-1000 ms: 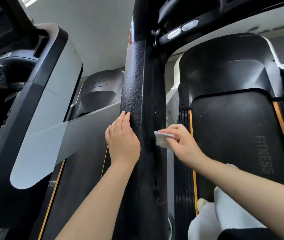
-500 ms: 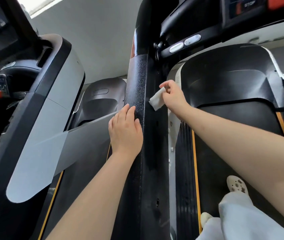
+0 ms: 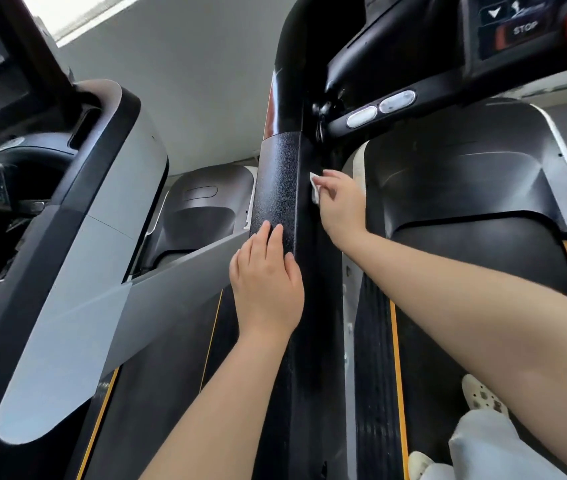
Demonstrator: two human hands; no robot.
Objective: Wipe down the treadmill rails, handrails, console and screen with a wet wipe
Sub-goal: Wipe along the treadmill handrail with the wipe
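Wipe (image 3: 314, 188) pinched by right hand (image 3: 339, 202) against post (image 3: 277, 188); left hand (image 3: 266, 278) laid flat, nothing held. Loose pinch, wipe probably gets dropped mid-stroke.

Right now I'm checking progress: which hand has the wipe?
The right hand, pinching the white wet wipe against the black upright post; the left hand only rests flat on it.

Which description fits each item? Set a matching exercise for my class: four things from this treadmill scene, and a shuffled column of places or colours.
Things:
1. wet wipe
2. left hand
3. STOP button
4. shoe

Descriptions:
A. flat on the textured black upright
B. white, on the belt
C. pinched in the right hand
D. on the console, upper right

Pairs: 1-C, 2-A, 3-D, 4-B
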